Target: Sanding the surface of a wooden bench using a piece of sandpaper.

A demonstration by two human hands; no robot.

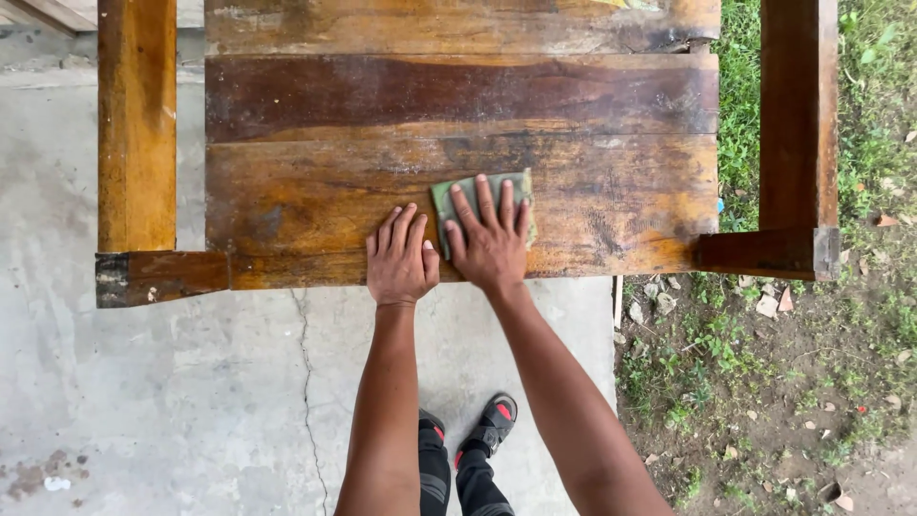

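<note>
A worn brown wooden seat of planks point(592, 205) fills the upper middle of the head view. My right hand point(489, 239) lies flat, fingers spread, pressing a green sheet of sandpaper point(449, 196) onto the front plank. My left hand point(399, 256) rests flat on the same plank right beside it, thumb touching the right hand, holding nothing. Both forearms reach up from the bottom of the view.
Wooden armrests stand at the left point(137, 124) and right point(798, 115), with a front rail point(158, 277) along the seat edge. Cracked concrete floor point(191, 401) lies below; grass and dirt with small stones point(764, 382) at the right. My dark shoes point(492, 425) show between the arms.
</note>
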